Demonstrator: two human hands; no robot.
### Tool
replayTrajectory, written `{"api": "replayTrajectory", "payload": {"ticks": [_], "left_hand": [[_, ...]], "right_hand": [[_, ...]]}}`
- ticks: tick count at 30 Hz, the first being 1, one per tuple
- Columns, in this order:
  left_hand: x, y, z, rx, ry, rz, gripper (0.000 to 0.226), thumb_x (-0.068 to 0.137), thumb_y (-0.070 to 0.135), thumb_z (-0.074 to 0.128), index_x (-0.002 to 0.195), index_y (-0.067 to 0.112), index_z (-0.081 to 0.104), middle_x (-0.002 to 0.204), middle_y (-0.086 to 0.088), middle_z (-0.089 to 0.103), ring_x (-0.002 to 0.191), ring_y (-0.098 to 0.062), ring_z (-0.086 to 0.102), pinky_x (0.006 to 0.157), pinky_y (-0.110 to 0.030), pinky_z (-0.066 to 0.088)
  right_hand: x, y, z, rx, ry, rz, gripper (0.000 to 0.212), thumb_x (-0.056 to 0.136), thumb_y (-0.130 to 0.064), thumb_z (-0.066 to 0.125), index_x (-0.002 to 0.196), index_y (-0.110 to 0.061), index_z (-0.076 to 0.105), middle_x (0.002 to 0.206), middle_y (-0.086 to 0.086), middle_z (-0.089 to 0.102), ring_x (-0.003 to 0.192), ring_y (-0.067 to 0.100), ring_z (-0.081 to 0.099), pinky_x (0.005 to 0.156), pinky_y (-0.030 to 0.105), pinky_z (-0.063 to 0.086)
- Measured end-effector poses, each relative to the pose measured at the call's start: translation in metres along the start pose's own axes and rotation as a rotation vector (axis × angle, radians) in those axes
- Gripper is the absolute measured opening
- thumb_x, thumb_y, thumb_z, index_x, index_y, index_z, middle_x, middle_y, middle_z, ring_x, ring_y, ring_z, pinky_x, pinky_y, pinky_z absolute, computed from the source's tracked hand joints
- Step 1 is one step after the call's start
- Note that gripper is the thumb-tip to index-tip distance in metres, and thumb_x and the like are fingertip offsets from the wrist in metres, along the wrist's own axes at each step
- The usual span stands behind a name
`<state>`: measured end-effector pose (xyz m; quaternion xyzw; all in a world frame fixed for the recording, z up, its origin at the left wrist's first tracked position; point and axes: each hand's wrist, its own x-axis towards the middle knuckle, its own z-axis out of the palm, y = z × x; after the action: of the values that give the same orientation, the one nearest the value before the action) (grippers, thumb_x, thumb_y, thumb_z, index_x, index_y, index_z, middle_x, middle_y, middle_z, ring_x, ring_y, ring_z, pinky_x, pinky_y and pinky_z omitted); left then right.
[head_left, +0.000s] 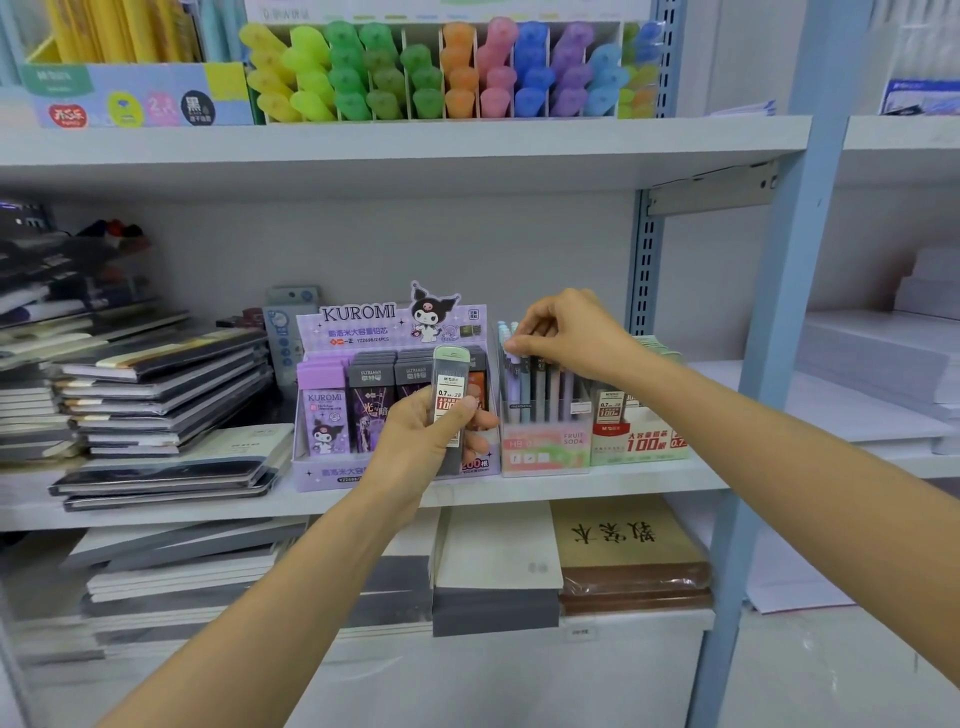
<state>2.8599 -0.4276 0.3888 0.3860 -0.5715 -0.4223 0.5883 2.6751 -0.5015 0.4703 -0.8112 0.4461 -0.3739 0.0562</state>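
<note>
My left hand (423, 439) grips a slim pencil-lead case (451, 384) with a pale green cap and a 0.7 label, held upright in front of the purple Kuromi display box (332, 470). My right hand (563, 335) reaches over a clear box of pastel mechanical pencils (545, 452) and pinches the top of one pencil (511, 351) between thumb and fingertips. The pencils stand upright in the box on the middle shelf.
A white and red lead-refill box (641, 441) stands right of the pencils. Stacked notebooks (161, 395) fill the shelf's left. Coloured highlighters (447, 73) line the upper shelf. A blue upright post (779, 291) stands at the right, with paper stacks (878, 364) beyond it. More notebooks (498, 566) lie below.
</note>
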Motion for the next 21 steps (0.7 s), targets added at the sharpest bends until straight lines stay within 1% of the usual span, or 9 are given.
{"api": "replayTrajectory", "payload": {"ticks": [3,6,8,10,12,14,16,19,21], "left_hand": [[-0.002,0.001,0.001,0.008,-0.012,0.003,0.015,0.096,0.017,0.057,0.108,0.008,0.059,0.089,-0.007,0.076,0.064,-0.013,0.067,0.061,-0.024,0.057],[-0.003,0.001,0.005,0.004,-0.038,-0.003,0.018,0.096,0.016,0.058,0.111,0.007,0.058,0.092,-0.007,0.076,0.066,-0.014,0.068,0.061,-0.025,0.057],[-0.005,0.002,0.007,0.003,-0.059,0.004,0.021,0.095,0.016,0.059,0.114,0.008,0.058,0.094,-0.007,0.076,0.068,-0.015,0.069,0.064,-0.026,0.057],[-0.007,0.003,0.008,0.008,-0.081,0.016,0.021,0.094,0.017,0.061,0.114,0.011,0.059,0.096,-0.007,0.076,0.072,-0.017,0.071,0.065,-0.026,0.057],[-0.010,0.003,0.005,0.025,-0.076,0.030,0.020,0.092,0.017,0.063,0.111,0.011,0.061,0.095,-0.006,0.076,0.076,-0.018,0.072,0.066,-0.027,0.058],[-0.012,0.002,-0.002,0.058,-0.005,0.052,0.018,0.090,0.015,0.066,0.106,0.009,0.063,0.094,-0.007,0.075,0.080,-0.020,0.071,0.071,-0.029,0.058],[-0.013,-0.002,-0.011,0.213,0.127,0.100,0.017,0.090,0.015,0.067,0.107,0.013,0.065,0.098,-0.003,0.072,0.088,-0.018,0.068,0.074,-0.024,0.055],[-0.021,-0.011,-0.026,0.626,0.299,0.274,0.020,0.092,0.018,0.062,0.112,0.019,0.062,0.109,0.006,0.062,0.097,-0.008,0.059,0.079,-0.019,0.047],[-0.027,-0.018,-0.034,0.907,0.198,0.385,0.023,0.094,0.019,0.060,0.117,0.018,0.062,0.117,0.005,0.060,0.110,-0.010,0.053,0.093,-0.024,0.041]], "right_hand": [[-0.006,-0.008,-0.007,0.122,0.028,-0.031,0.023,0.087,-0.036,0.068,0.103,-0.019,0.069,0.085,-0.008,0.066,0.063,0.001,0.058,0.053,0.010,0.044],[-0.017,-0.019,-0.006,0.419,-0.159,-0.041,0.032,0.090,-0.029,0.065,0.119,-0.016,0.065,0.096,-0.001,0.071,0.072,0.006,0.068,0.063,0.020,0.056],[-0.021,-0.025,-0.001,0.463,-0.262,-0.075,0.029,0.090,-0.022,0.067,0.117,-0.012,0.067,0.095,0.001,0.073,0.079,0.010,0.070,0.069,0.023,0.057],[-0.022,-0.028,0.004,0.471,-0.286,-0.095,0.024,0.089,-0.017,0.068,0.112,-0.009,0.069,0.091,0.002,0.073,0.074,0.008,0.068,0.067,0.019,0.054],[-0.022,-0.030,0.005,0.465,-0.266,-0.089,0.022,0.090,-0.015,0.066,0.111,-0.010,0.069,0.090,0.001,0.073,0.070,0.004,0.066,0.066,0.016,0.053],[-0.020,-0.029,0.004,0.453,-0.194,-0.075,0.019,0.092,-0.015,0.064,0.110,-0.012,0.069,0.088,-0.001,0.072,0.066,0.000,0.064,0.065,0.016,0.053],[-0.017,-0.027,0.004,0.416,-0.075,-0.067,0.015,0.093,-0.016,0.063,0.105,-0.014,0.070,0.085,-0.003,0.070,0.062,-0.004,0.061,0.063,0.015,0.052],[-0.012,-0.028,0.004,0.239,0.075,-0.105,0.013,0.093,-0.019,0.062,0.103,-0.018,0.070,0.088,-0.008,0.068,0.068,-0.004,0.058,0.063,0.012,0.047],[-0.010,-0.027,0.004,0.125,0.118,-0.126,0.016,0.094,-0.021,0.061,0.105,-0.017,0.070,0.092,-0.009,0.067,0.076,-0.003,0.057,0.065,0.007,0.041]]}}
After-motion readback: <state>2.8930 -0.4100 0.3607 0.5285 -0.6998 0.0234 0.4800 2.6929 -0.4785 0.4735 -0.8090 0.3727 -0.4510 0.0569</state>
